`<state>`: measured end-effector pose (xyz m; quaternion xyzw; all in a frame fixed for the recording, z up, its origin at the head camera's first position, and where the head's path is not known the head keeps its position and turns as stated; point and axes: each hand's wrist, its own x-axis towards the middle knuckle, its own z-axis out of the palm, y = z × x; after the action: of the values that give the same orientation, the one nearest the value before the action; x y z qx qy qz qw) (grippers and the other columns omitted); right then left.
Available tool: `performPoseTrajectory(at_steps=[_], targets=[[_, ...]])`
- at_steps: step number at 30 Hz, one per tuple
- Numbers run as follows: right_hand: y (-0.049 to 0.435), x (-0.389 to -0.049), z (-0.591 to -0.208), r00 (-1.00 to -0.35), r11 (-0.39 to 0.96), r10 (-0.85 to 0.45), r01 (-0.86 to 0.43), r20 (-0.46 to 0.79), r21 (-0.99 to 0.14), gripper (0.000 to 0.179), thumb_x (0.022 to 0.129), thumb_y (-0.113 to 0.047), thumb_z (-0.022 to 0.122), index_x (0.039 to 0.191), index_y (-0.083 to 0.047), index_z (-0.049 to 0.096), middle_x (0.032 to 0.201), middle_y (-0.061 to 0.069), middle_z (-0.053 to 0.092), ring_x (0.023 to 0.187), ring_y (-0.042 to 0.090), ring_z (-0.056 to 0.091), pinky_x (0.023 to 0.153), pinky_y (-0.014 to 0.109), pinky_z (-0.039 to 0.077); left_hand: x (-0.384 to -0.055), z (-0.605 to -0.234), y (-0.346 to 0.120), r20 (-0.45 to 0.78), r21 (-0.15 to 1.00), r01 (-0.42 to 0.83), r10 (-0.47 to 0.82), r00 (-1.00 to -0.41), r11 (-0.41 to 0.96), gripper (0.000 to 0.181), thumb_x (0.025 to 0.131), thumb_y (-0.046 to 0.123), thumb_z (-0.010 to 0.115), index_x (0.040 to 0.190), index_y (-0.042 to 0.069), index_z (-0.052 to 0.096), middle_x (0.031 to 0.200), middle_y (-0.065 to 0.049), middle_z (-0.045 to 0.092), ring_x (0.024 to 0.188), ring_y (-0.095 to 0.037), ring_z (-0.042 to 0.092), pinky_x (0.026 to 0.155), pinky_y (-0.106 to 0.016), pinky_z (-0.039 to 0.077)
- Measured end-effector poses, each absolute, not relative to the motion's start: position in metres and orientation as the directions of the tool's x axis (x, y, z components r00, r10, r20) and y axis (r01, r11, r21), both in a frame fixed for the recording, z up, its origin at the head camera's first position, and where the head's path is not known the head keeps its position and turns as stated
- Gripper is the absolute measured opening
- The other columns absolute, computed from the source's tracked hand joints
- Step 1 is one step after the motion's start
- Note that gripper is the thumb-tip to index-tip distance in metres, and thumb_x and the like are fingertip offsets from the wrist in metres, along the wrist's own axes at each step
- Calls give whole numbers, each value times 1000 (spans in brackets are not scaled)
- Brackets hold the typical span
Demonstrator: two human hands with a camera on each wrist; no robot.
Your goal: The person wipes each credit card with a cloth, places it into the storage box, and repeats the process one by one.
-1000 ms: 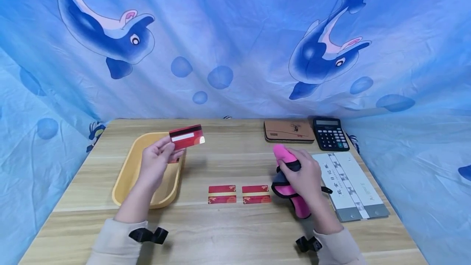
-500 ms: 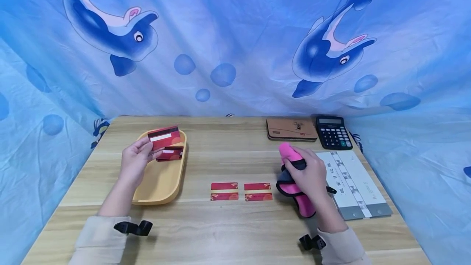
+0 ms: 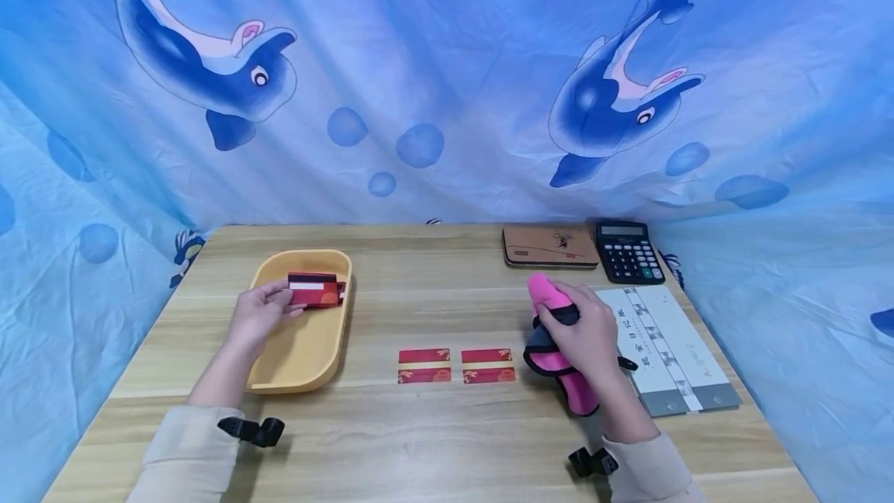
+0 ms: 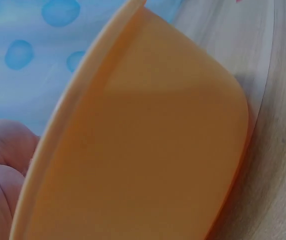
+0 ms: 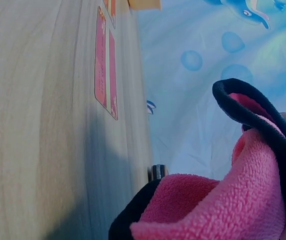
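The left hand [image 3: 260, 313] pinches a red card [image 3: 314, 296] over the tray [image 3: 303, 355]; the right hand [image 3: 589, 332] grips a pink cloth [image 3: 548, 293]. The step seems to be placing the card, calling for a low release.

The left hand [image 3: 256, 317] pinches a red card [image 3: 313, 298] by one short edge, and the rest of it sticks out past the fingertips to the right. I can see a dark stripe along its far edge, a white strip just below, and an orange patch near the far end from the fingers. It sits within the yellow tray [image 3: 303, 359]; I can't tell whether it touches the tray.

In the right hand [image 3: 585, 336] there's a bunched pink cloth [image 3: 547, 362], fleecy, black-edged, with a dark grey part. Its pink top pokes beyond the thumb; loose folds droop below the fingers.
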<state>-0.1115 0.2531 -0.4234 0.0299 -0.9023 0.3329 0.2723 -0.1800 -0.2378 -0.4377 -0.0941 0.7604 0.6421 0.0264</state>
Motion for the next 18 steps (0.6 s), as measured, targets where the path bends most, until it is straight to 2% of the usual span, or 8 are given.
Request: performPoseTrajectory(at_steps=[6, 9, 13, 16, 18], targets=[[254, -109, -424, -857, 786, 131, -216, 498, -579, 43, 85, -25, 84, 125, -12, 73, 100, 10, 71, 86, 27, 64, 71, 41, 52, -182, -443, -240, -174, 954, -194, -106, -979, 228, 47, 107, 2, 44, 146, -19, 32, 140, -44, 44, 83, -4, 70, 88, -27, 61], [255, -108, -423, -861, 791, 132, -208, 492, -576, 44, 85, -27, 83, 125, -12, 72, 101, 10, 70, 86, 26, 64, 71, 40, 52, -182, -444, -243, -188, 937, -211, -109, -976, 279, 50, 106, 5, 47, 148, -18, 31, 142, -41, 44, 90, -6, 69, 88, -25, 60], [256, -107, -422, -859, 796, 135, -203, 494, -571, 44, 86, -28, 82, 125, -12, 72, 101, 10, 70, 86, 26, 64, 71, 41, 51, -181, -444, -243, -191, 892, -214, -96, -977, 398, 56, 106, 13, 51, 149, -17, 30, 144, -37, 45, 114, -28, 65, 91, -26, 59], [258, -107, -422, -854, 796, 137, -206, 501, -569, 44, 86, -28, 83, 125, -12, 72, 102, 10, 71, 86, 27, 65, 72, 41, 52, -180, -442, -242, -187, 854, -201, -78, -979, 480, 60, 106, 21, 52, 149, -16, 32, 144, -36, 45, 128, -41, 54, 99, -34, 56], [259, -106, -422, -852, 794, 135, -213, 506, -570, 45, 85, -28, 83, 125, -12, 72, 101, 11, 71, 86, 27, 65, 71, 40, 52, -179, -442, -240, -177, 833, -188, -71, -982, 521, 61, 106, 24, 52, 148, -15, 34, 144, -36, 46, 131, -44, 51, 104, -41, 53]])
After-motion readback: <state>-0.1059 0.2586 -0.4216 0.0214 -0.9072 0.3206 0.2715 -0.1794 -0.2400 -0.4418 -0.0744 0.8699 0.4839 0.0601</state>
